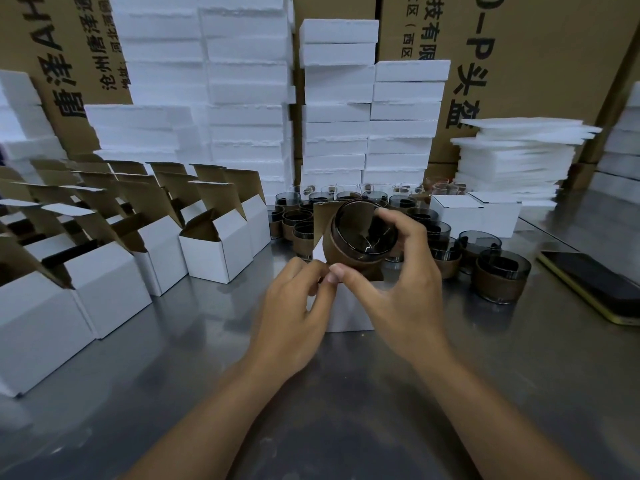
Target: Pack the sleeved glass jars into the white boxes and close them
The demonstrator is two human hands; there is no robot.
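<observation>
Mid-pack, from my seat. Right hand (405, 289) wrapped round sleeved jar (360, 237), thumb and forefinger on it. Jar tilted, mouth toward me, right above open white box (349, 313), not in yet. Left hand (294, 317) pinching box flap just under jar. Left of grip: rows of open boxes (214, 251), a few look loaded, none closed. Beyond grip, to right: couple of closed boxes (457, 209). Behind and right of grip: big bunch of loose jars (498, 275). Early days I reckon, most left to do.
</observation>
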